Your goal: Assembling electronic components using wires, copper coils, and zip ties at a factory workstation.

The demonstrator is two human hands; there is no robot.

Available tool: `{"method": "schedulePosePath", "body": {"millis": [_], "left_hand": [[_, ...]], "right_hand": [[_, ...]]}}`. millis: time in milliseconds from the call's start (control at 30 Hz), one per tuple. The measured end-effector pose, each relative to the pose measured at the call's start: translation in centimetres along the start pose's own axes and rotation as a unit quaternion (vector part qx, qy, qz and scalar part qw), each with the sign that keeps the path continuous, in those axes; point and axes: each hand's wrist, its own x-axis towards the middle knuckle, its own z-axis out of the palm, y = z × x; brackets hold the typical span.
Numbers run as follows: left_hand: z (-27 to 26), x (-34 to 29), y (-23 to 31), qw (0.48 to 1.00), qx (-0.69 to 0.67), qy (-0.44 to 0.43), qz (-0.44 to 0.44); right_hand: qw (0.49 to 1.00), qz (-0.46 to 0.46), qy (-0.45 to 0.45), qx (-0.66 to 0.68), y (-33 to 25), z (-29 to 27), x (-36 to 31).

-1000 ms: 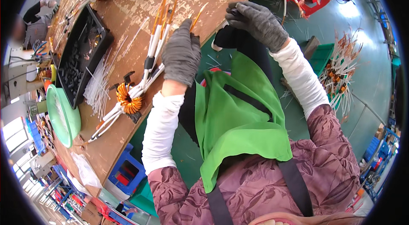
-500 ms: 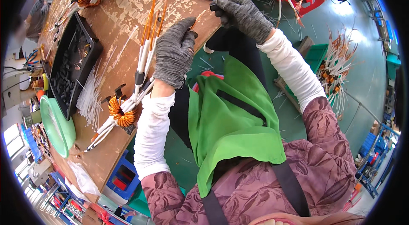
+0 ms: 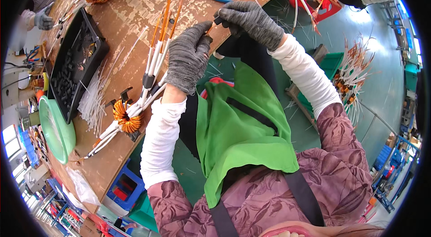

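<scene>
Many black pieces [image 3: 66, 75] in tray [image 3: 100, 49]

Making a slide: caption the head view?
Grey-gloved left hand holding a thin orange wire near a small black piece in the grey-gloved right hand, at a brown wooden table.

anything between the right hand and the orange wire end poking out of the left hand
Nothing visible: the right hand, holding a small black piece, is right at the orange wire end by the left hand. Whether piece and wire touch is too small to tell.
</scene>
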Motion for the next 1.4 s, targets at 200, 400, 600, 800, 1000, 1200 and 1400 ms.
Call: {"method": "schedulePosePath", "body": {"millis": [200,400,600,800,1000,1200,1400], "left_hand": [[-0.8,-0.5,1.0,0.993,-0.086,-0.011,-0.079],[-2.0,-4.8,4.3,0.975,0.217,0.032,0.047],[-5.1,-12.1,3.1,0.962,0.226,0.149,0.029],[-12.9,-16.1,0.2,0.895,0.392,0.208,-0.040],[-15.2,-17.8,-4.2,0.915,0.373,0.142,-0.053],[-16.8,-16.9,-4.3,0.924,0.368,0.082,-0.066],[-17.3,-16.7,-4.4,0.931,0.361,0.008,-0.049]], "right_hand": [[0.998,-0.015,-0.050,0.039,-0.2,0.5,0.3],[0.989,0.033,-0.074,0.120,0.1,1.4,-0.2],[0.943,0.077,-0.024,0.323,0.7,7.9,-2.2],[0.990,0.097,0.045,0.093,0.2,8.0,-3.2],[0.981,0.072,0.001,0.182,1.4,11.7,-3.8],[0.979,0.106,-0.029,0.170,1.4,15.4,-3.9],[0.982,0.083,-0.047,0.162,2.2,15.8,-3.2]]}}
